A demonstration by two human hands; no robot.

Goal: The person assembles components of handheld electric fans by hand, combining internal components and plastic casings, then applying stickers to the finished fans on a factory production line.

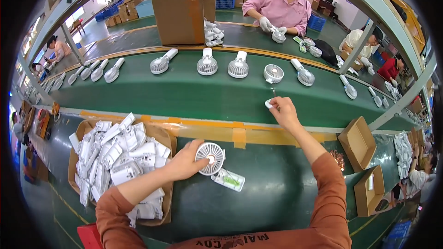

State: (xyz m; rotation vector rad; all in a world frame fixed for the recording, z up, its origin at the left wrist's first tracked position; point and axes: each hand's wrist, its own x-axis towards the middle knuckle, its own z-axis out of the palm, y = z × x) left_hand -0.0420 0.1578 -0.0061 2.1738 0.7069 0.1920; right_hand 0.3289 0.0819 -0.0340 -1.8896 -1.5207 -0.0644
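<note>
The left hand (186,160) holds a white fan head (214,152) above the desk (272,189); past its far edge, the right hand (284,113) pinches a small white casing (269,103). Apparently, fans are passing between belt (184,97) and desk; next calls for sparing the wires.

we identify the fan (213,152) as white, patterned with radial ribs around an orange hub (211,159). we record a white casing (226,178) with green inside, a brown carton (177,16), a deep-green belt (138,96), yellow-orange tape (239,138) and a rust-brown shirt (295,237) (dark print across the front).
</note>
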